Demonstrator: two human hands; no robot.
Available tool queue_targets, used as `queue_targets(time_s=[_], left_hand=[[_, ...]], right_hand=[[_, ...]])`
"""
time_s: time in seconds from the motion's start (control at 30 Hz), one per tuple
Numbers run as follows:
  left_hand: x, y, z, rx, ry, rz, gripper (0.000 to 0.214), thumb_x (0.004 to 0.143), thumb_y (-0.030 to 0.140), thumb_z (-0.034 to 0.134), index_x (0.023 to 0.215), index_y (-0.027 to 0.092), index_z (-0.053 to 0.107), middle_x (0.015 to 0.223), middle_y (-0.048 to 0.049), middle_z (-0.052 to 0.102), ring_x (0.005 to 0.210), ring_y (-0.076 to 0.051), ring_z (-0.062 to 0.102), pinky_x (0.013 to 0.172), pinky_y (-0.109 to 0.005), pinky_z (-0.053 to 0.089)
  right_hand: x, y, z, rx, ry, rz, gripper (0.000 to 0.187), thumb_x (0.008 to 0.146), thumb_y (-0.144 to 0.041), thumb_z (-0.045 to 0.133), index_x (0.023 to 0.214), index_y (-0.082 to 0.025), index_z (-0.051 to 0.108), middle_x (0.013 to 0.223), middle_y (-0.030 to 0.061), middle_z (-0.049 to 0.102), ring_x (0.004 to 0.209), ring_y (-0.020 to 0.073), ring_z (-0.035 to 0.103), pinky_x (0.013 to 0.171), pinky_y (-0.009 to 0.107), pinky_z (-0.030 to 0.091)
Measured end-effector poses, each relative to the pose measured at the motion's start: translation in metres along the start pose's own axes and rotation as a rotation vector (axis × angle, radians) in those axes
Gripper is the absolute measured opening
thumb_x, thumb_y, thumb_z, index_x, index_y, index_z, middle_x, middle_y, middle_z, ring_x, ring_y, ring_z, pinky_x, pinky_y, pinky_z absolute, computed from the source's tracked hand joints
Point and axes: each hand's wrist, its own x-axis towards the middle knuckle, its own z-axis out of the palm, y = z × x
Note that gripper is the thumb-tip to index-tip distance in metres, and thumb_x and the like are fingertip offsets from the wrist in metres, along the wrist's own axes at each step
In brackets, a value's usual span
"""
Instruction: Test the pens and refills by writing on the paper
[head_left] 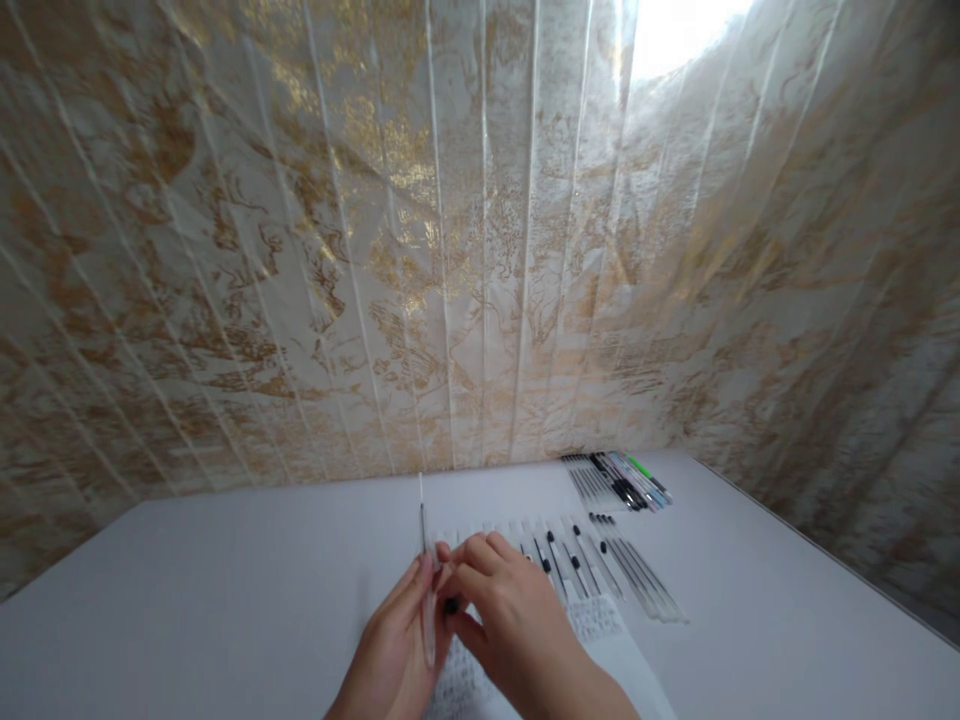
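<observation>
My left hand (394,635) is closed around a slim clear pen barrel (429,630), held nearly upright. A thin pen refill (423,525) with dark ink and a pale upper end rises above the fingers. My right hand (510,600) is bent in beside it, its fingertips touching or almost touching the left fingers. A small black pen part (451,606) shows under the curled right fingers; whether it is a cap or a grip I cannot tell. Beneath both hands lies a sheet of paper with handwriting (596,618), partly covered by them.
Right of my hands, several pen pieces with black parts (576,562) lie in a slanted row. Beyond them is a row of refills (645,580). Farther back lie assembled pens and markers (630,482), one green. A patterned curtain (450,250) hangs behind the white table (225,580).
</observation>
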Motion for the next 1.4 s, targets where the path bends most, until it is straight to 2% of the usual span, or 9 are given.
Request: queue_targets(time_s=[0.1,0.17,0.23,0.3,0.4,0.63,0.83,1.0,1.4], left_hand=[[-0.001,-0.002,-0.001,-0.063,0.006,-0.017,0.028,0.093,0.013,0.037,0.088,0.017,0.064,0.085,-0.0058,0.068,0.083,-0.014,0.067,0.075,-0.025,0.055],[0.0,-0.003,-0.004,-0.004,-0.048,0.028,0.021,0.091,0.016,0.044,0.091,0.017,0.065,0.085,-0.0053,0.067,0.083,-0.015,0.065,0.075,-0.025,0.054],[0.004,-0.003,-0.009,0.155,-0.144,0.158,0.014,0.088,0.028,0.054,0.092,0.019,0.065,0.085,-0.0042,0.066,0.082,-0.017,0.063,0.077,-0.027,0.051],[0.007,-0.004,-0.015,0.386,-0.244,0.328,0.025,0.085,0.043,0.06,0.09,0.019,0.064,0.081,-0.0025,0.063,0.075,-0.016,0.058,0.074,-0.027,0.048],[0.009,-0.008,-0.021,0.685,-0.327,0.44,0.038,0.085,0.055,0.054,0.089,0.019,0.061,0.073,0.0001,0.057,0.065,-0.014,0.048,0.064,-0.024,0.042],[0.0,-0.013,-0.02,0.965,-0.409,0.461,0.036,0.091,0.053,0.043,0.082,0.021,0.054,0.071,0.0021,0.047,0.07,-0.016,0.049,0.069,-0.024,0.038],[-0.002,-0.008,-0.019,1.114,-0.439,0.467,0.034,0.094,0.049,0.038,0.088,0.02,0.055,0.074,0.0018,0.049,0.069,-0.015,0.048,0.065,-0.022,0.036],[-0.002,-0.007,-0.02,1.179,-0.442,0.473,0.033,0.095,0.049,0.036,0.087,0.021,0.052,0.077,0.0012,0.054,0.07,-0.015,0.049,0.066,-0.022,0.037],[-0.001,0.002,-0.025,1.405,-0.484,0.438,0.03,0.097,0.043,0.033,0.096,0.023,0.055,0.096,-0.0003,0.064,0.091,-0.019,0.056,0.083,-0.026,0.036]], right_hand=[[0.0,0.0,0.004,-0.011,0.038,-0.031,0.013,0.076,-0.008,0.068,0.078,-0.021,0.068,0.089,0.0038,0.069,0.09,0.0215,0.059,0.081,0.032,0.049],[-0.002,0.003,0.0,0.107,0.09,-0.03,0.014,0.077,-0.007,0.066,0.077,-0.021,0.067,0.088,0.0033,0.069,0.088,0.0196,0.06,0.08,0.03,0.049],[-0.006,0.008,-0.008,0.337,0.134,0.021,0.013,0.082,-0.009,0.061,0.083,-0.021,0.066,0.086,0.002,0.07,0.077,0.0154,0.062,0.07,0.026,0.05],[-0.009,0.015,-0.018,0.597,0.149,0.11,0.009,0.086,-0.015,0.056,0.09,-0.02,0.063,0.082,0.0014,0.07,0.065,0.0126,0.062,0.057,0.022,0.05],[-0.012,0.027,-0.032,0.802,0.152,0.21,0.008,0.086,-0.024,0.055,0.088,-0.019,0.061,0.074,0.0011,0.067,0.062,0.0136,0.063,0.051,0.022,0.05],[-0.015,0.038,-0.048,0.494,0.191,0.085,0.017,0.087,-0.019,0.052,0.094,-0.022,0.068,0.078,0.0,0.061,0.071,0.0127,0.057,0.069,0.025,0.045],[-0.018,0.036,-0.049,0.518,0.145,0.139,0.009,0.08,-0.011,0.06,0.081,-0.02,0.063,0.073,-0.0027,0.063,0.067,0.0116,0.057,0.066,0.021,0.045],[-0.019,0.036,-0.049,0.487,0.11,0.141,0.014,0.081,-0.01,0.061,0.085,-0.02,0.069,0.077,-0.0009,0.069,0.07,0.0127,0.062,0.067,0.022,0.046],[-0.019,0.034,-0.052,0.379,-0.009,0.205,0.011,0.078,-0.012,0.067,0.082,-0.019,0.074,0.069,-0.001,0.07,0.062,0.0115,0.06,0.061,0.02,0.043]])
